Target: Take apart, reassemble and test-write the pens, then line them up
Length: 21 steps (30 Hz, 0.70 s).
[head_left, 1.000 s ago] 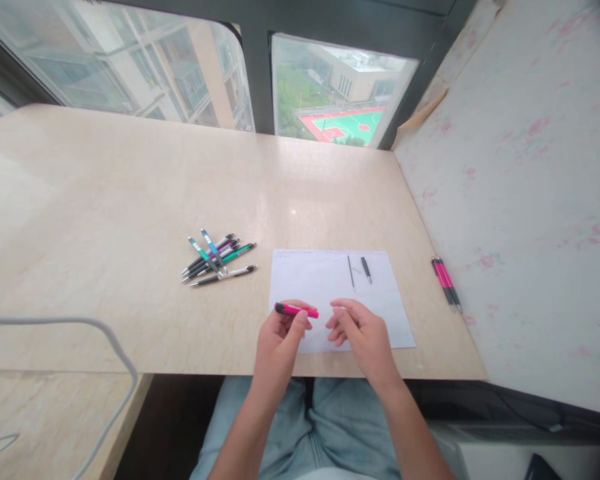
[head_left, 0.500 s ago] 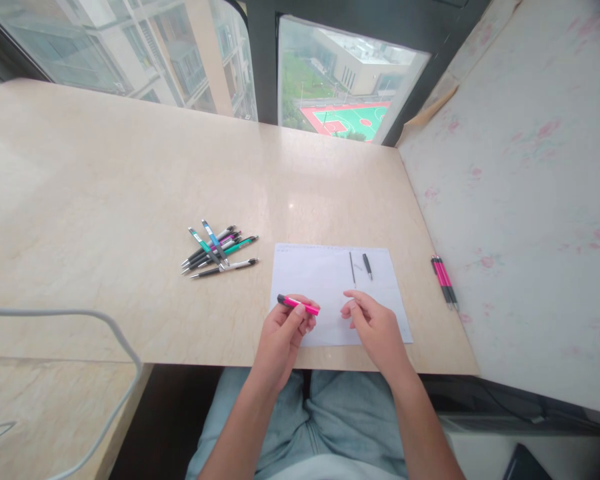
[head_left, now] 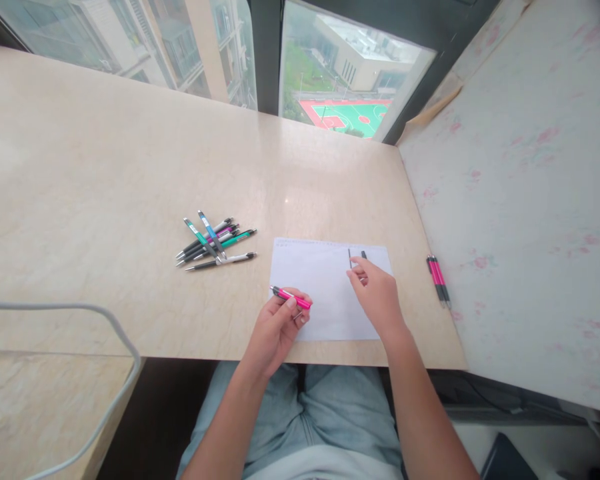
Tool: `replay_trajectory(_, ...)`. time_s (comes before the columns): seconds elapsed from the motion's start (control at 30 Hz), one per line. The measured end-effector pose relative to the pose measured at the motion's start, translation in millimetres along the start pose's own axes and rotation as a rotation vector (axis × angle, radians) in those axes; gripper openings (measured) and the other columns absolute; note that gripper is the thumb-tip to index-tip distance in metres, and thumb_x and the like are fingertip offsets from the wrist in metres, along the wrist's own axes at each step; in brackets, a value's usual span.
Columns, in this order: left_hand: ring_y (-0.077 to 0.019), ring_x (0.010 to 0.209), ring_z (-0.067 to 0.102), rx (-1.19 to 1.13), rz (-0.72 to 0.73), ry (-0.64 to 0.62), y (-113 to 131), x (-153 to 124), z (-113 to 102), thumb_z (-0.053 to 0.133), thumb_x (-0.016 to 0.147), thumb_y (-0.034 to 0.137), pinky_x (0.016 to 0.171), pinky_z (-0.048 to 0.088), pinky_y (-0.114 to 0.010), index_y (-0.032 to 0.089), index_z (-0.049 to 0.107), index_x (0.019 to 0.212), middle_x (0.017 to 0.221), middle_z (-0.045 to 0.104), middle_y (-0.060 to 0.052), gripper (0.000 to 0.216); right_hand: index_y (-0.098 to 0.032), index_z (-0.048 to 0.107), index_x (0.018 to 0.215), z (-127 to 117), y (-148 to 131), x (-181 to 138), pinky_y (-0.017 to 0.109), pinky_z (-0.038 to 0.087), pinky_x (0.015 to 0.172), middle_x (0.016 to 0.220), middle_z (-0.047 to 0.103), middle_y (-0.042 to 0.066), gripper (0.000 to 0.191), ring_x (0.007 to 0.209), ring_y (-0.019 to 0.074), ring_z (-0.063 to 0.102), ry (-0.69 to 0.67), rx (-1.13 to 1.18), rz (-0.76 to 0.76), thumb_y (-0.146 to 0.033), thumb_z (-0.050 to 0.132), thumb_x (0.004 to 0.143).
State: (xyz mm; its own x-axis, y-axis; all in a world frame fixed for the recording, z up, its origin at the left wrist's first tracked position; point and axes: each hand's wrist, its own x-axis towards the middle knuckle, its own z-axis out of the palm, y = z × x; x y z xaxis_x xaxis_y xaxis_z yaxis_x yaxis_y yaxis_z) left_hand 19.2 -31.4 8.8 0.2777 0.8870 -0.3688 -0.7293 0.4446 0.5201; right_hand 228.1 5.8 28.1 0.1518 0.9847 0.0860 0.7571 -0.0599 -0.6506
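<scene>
My left hand [head_left: 283,321] pinches a pink pen barrel [head_left: 295,299] with a dark clip end, held slanted over the paper's left edge. Over the right part of the white sheet of paper [head_left: 320,267] is my right hand [head_left: 375,287], its thumb and forefinger slightly apart at a thin dark pen refill [head_left: 349,255]. Whether the fingertips touch the refill I cannot tell. Just beyond the knuckles the tip of a black pen grip [head_left: 363,254] shows; the hand covers the rest. The small spring seen between them earlier is hidden.
A loose pile of several pens [head_left: 215,243] lies left of the paper. Pink and black pens [head_left: 439,280] lie side by side along the wall at right. A grey cable [head_left: 105,317] loops at lower left. A window [head_left: 350,73] borders the desk's back.
My right hand has moved forward to the refill and now covers most of the black grip. My left hand keeps the pink barrel, slightly tilted. The view has shifted a little.
</scene>
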Motion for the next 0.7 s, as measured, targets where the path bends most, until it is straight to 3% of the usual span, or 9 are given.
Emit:
replay_trajectory(0.2,-0.0094,0.071,0.053,-0.004,-0.009,-0.002,0.7,0.0,-0.2,0.073,0.083,0.025,0.069,0.044,-0.024,0.015,0.067,0.09,0.09,0.065,-0.006,0.014,-0.021,0.074,0.095,7.8,0.9,24.8,0.037,0.046,0.081,0.095,0.072,0.009,0.024,0.089,0.0236,0.063,-0.044,-0.279,-0.164,-0.023,0.05,0.092)
replay_trajectory(0.4,-0.0089,0.071,0.053,-0.018,-0.019,-0.016,0.5,0.2,-1.3,0.072,0.084,0.024,0.07,0.044,-0.024,0.015,0.066,0.091,0.09,0.065,-0.006,0.012,-0.021,0.073,0.095,15.6,4.3,29.4,0.037,0.045,0.085,0.101,0.069,0.01,0.022,0.1,0.0251,0.059,-0.101,-0.315,-0.213,-0.019,0.052,0.092)
replay_trajectory(0.7,-0.0091,0.071,0.054,-0.012,-0.02,-0.009,0.1,0.6,-1.7,0.072,0.084,0.024,0.07,0.045,-0.025,0.015,0.066,0.091,0.091,0.065,-0.006,0.013,-0.019,0.072,0.102,11.4,6.0,23.2,0.041,0.046,0.088,0.102,0.069,0.011,0.024,0.102,0.0279,0.058,-0.049,-0.301,-0.181,-0.017,0.052,0.089)
